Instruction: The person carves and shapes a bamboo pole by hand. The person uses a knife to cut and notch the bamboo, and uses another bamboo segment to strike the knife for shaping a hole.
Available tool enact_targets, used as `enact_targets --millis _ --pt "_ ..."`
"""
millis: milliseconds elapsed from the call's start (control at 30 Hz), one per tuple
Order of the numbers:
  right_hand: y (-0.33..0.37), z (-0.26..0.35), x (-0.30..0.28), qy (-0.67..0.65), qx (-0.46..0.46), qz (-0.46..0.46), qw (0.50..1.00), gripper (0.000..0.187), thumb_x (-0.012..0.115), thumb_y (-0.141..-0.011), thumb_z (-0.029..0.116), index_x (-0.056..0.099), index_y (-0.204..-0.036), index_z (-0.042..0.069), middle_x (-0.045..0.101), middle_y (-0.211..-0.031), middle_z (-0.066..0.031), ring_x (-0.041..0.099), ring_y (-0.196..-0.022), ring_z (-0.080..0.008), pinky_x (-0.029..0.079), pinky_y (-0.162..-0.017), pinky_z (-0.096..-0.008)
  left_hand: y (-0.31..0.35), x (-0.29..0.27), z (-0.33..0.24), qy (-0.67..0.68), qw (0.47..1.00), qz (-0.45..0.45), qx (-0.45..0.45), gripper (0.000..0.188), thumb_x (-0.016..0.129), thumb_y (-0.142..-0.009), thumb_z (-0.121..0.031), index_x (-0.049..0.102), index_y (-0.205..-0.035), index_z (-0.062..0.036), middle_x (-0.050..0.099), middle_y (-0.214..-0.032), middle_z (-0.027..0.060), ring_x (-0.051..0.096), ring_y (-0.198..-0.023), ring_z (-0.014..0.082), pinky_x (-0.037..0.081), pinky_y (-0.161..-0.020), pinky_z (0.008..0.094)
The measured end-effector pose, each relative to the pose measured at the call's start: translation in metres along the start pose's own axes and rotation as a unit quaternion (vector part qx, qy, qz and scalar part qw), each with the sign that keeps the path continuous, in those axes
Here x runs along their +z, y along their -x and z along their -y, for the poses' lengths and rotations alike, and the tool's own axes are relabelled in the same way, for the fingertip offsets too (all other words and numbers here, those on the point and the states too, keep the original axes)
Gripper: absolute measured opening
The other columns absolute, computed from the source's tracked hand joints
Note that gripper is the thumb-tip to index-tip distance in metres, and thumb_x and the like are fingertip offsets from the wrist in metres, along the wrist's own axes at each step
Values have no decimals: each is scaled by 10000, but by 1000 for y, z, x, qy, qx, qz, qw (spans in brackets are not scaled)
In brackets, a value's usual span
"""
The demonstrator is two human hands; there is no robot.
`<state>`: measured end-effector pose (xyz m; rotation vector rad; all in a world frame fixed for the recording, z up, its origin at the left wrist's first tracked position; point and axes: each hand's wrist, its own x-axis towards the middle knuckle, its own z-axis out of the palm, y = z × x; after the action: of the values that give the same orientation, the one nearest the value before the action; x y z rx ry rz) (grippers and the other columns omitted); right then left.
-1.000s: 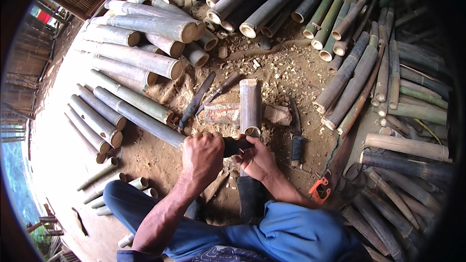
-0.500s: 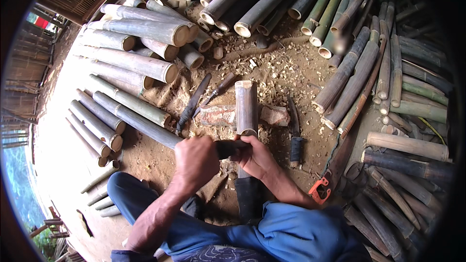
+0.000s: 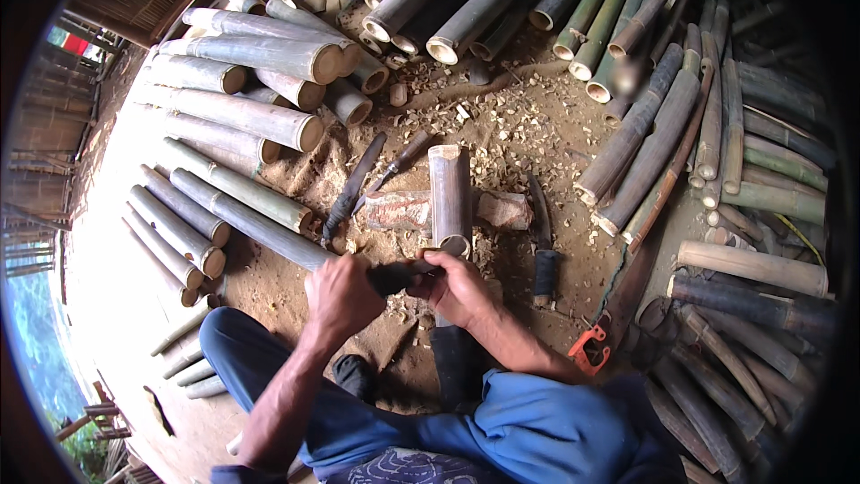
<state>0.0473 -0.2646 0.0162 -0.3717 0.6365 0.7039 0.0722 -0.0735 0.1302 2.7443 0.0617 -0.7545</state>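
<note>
My left hand (image 3: 345,298) is closed around the black-wrapped handle (image 3: 389,280) of a knife. The fingers of my right hand (image 3: 461,291) pinch the knife farther along, close to the near end of a bamboo tube (image 3: 451,190); most of the blade is hidden. That tube rests across a short bark-covered log (image 3: 399,211), its open near end just beyond my right thumb. Left of the log lie a black-handled machete (image 3: 351,193) and a narrower knife with a wooden handle (image 3: 400,164). Another black-handled knife (image 3: 543,242) lies to the right.
Stacks of bamboo tubes (image 3: 242,112) surround me at left, back and right. Pale shavings (image 3: 511,130) cover the dirt floor beyond the log. An orange saw handle (image 3: 590,350) sits near my right forearm. A long dark bamboo (image 3: 255,220) reaches close to my left hand.
Both hands have shifted slightly left together with the knife, and the left hand's black handle now sits farther from the tube. The tube stays across the log.
</note>
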Motion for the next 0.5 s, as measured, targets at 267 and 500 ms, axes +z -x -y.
enact_targets --millis 267,500 --pt "-6 -13 -14 -194 -56 59 978 178 580 -1031 210 706 -1079 93 767 -1043 -72 719 -908 -206 589 -807 -410 -19 -23 -71 -308 917 -31 251 66 692 -896 -151 722 -881 -93 718 -847 71 708 -788 278 540 -726 433" --pt "-4 -17 2 145 -35 -80 986 187 616 -998 140 638 -1111 -7 743 -985 -169 699 -696 -199 660 -592 -406 29 49 31 137 990 1 -40 314 830 -649 -231 774 -904 -57 756 -802 184 756 -762 349 602 -729 471"
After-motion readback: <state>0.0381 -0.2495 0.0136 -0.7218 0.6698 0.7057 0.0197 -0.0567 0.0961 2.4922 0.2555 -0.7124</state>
